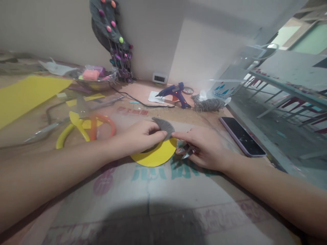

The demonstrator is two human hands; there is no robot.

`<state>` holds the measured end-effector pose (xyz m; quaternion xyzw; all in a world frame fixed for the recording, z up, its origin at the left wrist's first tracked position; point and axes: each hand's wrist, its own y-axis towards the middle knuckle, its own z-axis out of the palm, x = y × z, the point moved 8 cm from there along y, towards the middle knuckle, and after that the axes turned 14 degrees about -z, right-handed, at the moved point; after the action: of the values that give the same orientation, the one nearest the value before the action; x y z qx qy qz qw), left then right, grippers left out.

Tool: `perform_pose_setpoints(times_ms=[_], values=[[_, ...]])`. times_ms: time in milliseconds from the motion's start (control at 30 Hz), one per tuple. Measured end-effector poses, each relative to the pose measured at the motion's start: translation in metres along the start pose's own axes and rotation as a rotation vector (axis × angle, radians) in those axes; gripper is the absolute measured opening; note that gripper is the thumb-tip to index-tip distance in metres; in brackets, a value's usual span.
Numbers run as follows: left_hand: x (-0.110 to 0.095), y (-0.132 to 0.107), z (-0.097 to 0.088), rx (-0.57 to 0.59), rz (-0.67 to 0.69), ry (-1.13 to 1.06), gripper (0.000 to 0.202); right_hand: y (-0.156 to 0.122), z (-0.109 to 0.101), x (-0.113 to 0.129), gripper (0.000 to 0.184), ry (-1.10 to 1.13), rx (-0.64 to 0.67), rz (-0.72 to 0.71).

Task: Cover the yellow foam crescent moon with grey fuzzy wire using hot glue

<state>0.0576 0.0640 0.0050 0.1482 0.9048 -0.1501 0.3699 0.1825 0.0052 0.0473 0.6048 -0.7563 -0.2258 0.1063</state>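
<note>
You face a plain pale wall (pixel 153 34) that turns a corner behind the surface's (pixel 178 204) far edge; past its right edge lie a grey floor (pixel 270 136) and a metal-legged table (pixel 286 89).

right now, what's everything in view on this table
fringe: one, grey, at the disc's top edge
disc: one, yellow, between the hands
small tool: one, shiny, under right fingers, kind unclear
scissors: two, yellow and orange handles, left of hands
glue gun: one, blue, far middle
phone: one, dark, right edge
sheet: one, yellow, far left
bowl: one, holds pink pieces, far left
bundle: one, grey, right of glue gun
hanging: one, grey with pompoms, on wall
left hand: pinches fringe
right hand: forefinger at fringe, other fingers around small tool
</note>
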Motion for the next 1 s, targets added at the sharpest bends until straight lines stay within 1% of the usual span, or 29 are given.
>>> perform_pose_setpoints(times_ms=[67,133,267,300,400,433,467,533,667,800,1000], values=[[-0.001,-0.001,0.0,0.0,0.005,0.011,0.036,0.0,0.003,-0.001,0.036,-0.016,0.019,0.005],[-0.003,-0.001,-0.001,-0.008,0.019,0.027,0.036,0.0,0.005,0.001,0.034,-0.005,0.026,-0.023],[-0.002,0.0,0.0,-0.013,0.028,0.054,0.037,0.003,0.003,0.008,0.014,0.055,0.033,-0.086],[-0.001,0.0,0.0,-0.01,0.025,0.053,0.037,0.004,0.002,0.009,0.013,0.066,0.03,-0.09],[0.0,0.001,0.001,-0.001,0.025,0.041,0.038,0.004,-0.004,0.007,0.042,0.083,-0.01,-0.054],[0.001,0.001,0.001,0.002,0.028,0.039,0.039,0.003,-0.006,0.005,0.047,0.081,-0.03,-0.031],[0.001,0.001,0.001,0.002,0.03,0.041,0.039,0.002,-0.007,0.002,0.048,0.072,-0.042,-0.004],[0.001,0.001,0.001,0.001,0.031,0.047,0.039,0.0,-0.005,-0.003,0.043,0.035,-0.035,0.052],[0.001,0.001,0.001,0.008,0.017,0.039,0.039,-0.001,0.001,-0.01,0.035,-0.076,0.05,0.13],[0.001,0.0,0.001,0.012,0.009,0.01,0.038,0.001,0.004,-0.011,0.033,-0.146,0.11,0.134],[0.001,0.001,0.001,0.024,0.014,-0.02,0.037,0.001,0.005,-0.011,0.033,-0.157,0.125,0.145]])
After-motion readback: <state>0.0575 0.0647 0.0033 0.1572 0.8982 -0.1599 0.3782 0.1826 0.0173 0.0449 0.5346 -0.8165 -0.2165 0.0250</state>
